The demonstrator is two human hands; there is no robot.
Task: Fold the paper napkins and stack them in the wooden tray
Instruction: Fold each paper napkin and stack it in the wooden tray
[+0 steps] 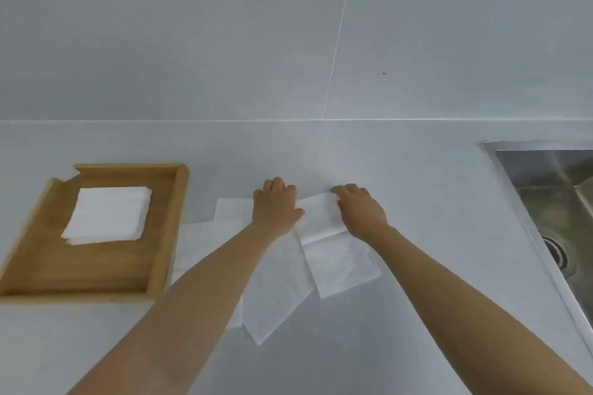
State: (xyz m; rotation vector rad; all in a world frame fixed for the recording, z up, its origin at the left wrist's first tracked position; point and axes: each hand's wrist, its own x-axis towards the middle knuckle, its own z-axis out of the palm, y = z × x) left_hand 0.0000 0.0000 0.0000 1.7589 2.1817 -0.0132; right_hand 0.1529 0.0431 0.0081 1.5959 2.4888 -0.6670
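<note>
Table (417, 170): pale, bare ground behind the tray and ahead of it. Sink (552, 189) well right of tray, rim at table's edge. Tray (167, 234): wooden, low walls, holds a squared stack (109, 215) of folded white napkins. Loose napkins (276, 292) overlap just right of tray. Left hand (276, 205) flat, grip released, pressing. Right hand (361, 212) pinches top napkin (321, 218), folded edge.
</note>
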